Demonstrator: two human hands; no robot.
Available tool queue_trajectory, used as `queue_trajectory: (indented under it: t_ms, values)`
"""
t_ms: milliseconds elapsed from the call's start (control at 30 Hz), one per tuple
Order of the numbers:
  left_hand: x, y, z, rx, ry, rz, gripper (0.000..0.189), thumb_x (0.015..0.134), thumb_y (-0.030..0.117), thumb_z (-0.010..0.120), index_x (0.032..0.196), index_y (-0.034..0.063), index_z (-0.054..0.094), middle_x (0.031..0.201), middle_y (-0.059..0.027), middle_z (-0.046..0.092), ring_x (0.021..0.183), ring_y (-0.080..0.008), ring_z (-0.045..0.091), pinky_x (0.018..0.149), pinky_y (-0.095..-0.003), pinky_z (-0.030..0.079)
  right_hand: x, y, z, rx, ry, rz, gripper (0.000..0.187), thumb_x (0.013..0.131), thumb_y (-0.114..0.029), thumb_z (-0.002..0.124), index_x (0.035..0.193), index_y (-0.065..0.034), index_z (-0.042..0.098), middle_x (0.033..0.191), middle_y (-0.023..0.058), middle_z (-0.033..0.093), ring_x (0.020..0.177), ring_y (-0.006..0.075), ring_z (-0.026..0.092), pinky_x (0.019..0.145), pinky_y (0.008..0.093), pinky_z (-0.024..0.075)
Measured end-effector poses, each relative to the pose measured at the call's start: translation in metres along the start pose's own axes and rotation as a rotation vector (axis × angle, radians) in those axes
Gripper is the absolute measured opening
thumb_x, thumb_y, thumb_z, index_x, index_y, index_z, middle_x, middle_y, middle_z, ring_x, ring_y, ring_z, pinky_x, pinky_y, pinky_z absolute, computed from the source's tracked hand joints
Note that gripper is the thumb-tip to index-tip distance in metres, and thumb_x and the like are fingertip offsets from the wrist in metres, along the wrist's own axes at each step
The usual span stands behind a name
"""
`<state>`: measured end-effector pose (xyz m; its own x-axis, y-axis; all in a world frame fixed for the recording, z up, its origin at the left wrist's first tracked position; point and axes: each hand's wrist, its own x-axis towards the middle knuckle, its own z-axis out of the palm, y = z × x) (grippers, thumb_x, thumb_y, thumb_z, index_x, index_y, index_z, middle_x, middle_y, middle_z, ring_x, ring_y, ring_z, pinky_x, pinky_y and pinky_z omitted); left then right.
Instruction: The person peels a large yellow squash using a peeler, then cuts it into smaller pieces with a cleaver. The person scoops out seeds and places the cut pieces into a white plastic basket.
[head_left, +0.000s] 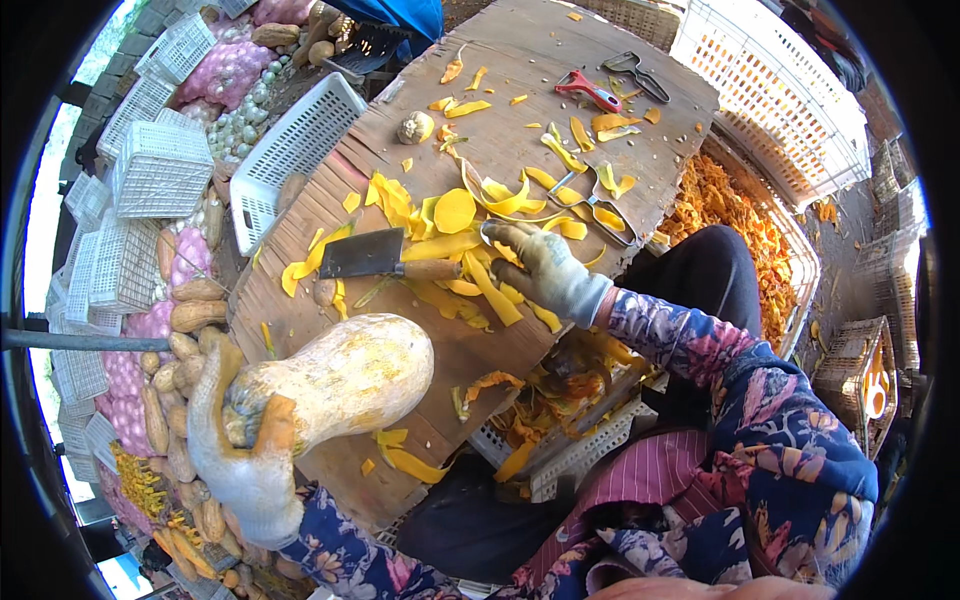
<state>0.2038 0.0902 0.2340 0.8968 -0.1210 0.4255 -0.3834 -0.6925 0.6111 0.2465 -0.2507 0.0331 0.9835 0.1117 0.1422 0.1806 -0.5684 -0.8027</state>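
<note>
A large pale butternut-type squash (360, 375) lies on the wooden board (420, 487). My gloved left hand (240, 450) grips its end, thumb on the near side and fingers on the far side. Over the yellow peel strips (491, 289) is my gloved right hand (544, 266), fingers apart and pointing left; what lies under its palm is hidden. Just left of its fingertips lies a cleaver (364, 253) with a wooden handle, partly on the peels. Beyond that hand rests a metal peeler (596, 202). A round yellow slice (454, 211) sits among the peels.
A red peeler (589, 91) and a dark peeler (637, 75) lie at the board's far end, near a cut squash end (415, 128). Orange shreds (750, 247) fill a crate on the right. A white crate (296, 157) and piled squashes (199, 315) stand left.
</note>
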Motion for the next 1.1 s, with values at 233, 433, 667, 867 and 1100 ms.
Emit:
queue_trajectory:
  t_ms: [233,433,667,867,1100]
  values:
    - [0.038,0.025,0.029,-0.112,-0.046,-0.213,0.053,0.081,0.001,0.075,0.131,-0.0039,0.062,0.126,-0.0165,0.065,0.116,-0.0231,0.062,0.101,-0.0341,0.048,-0.011,0.055,-0.086,-0.622,-0.008,0.378,0.061,0.088,-0.026,0.071,0.141,-0.0045,0.05,0.133,0.0241,0.055,0.114,0.0418,0.06,0.091,0.0463,0.0534]
    - [0.057,-0.014,0.014,-0.087,0.099,-0.4,0.036,0.092,0.012,0.07,0.124,-0.0044,0.066,0.119,-0.0152,0.068,0.106,-0.0225,0.064,0.096,-0.0329,0.05,-0.012,0.068,-0.092,-0.549,-0.081,0.409,0.043,0.091,-0.026,0.064,0.129,-0.0071,0.056,0.112,0.0226,0.067,0.104,0.0407,0.068,0.09,0.0479,0.0544]
    - [0.069,-0.032,0.007,0.035,0.043,-0.319,0.032,0.094,0.02,0.069,0.117,-0.0013,0.07,0.112,-0.0127,0.072,0.102,-0.0214,0.065,0.094,-0.0321,0.05,-0.032,0.066,-0.102,0.197,0.113,0.461,0.049,0.088,-0.017,0.071,0.133,-0.002,0.059,0.122,0.0133,0.067,0.107,0.028,0.064,0.097,0.0369,0.0517]
    - [0.06,-0.025,0.007,-0.13,-0.03,-0.162,0.043,0.09,0.012,0.072,0.129,-0.0027,0.062,0.119,-0.0129,0.069,0.108,-0.0193,0.064,0.094,-0.0308,0.051,-0.088,0.036,-0.08,1.07,0.151,0.643,0.036,0.098,-0.017,0.055,0.132,-0.0075,0.057,0.106,0.0047,0.068,0.083,0.0105,0.063,0.064,0.0256,0.0516]
    - [0.058,-0.061,-0.003,-0.412,-0.039,-0.077,0.056,0.086,0.012,0.078,0.136,-0.003,0.058,0.126,-0.0164,0.066,0.114,-0.0222,0.065,0.098,-0.0338,0.053,-0.037,-0.031,0.016,0.883,-0.2,0.519,0.04,0.092,-0.015,0.066,0.131,-0.0077,0.06,0.085,0.0015,0.062,0.066,0.0061,0.052,0.056,0.0216,0.0416]
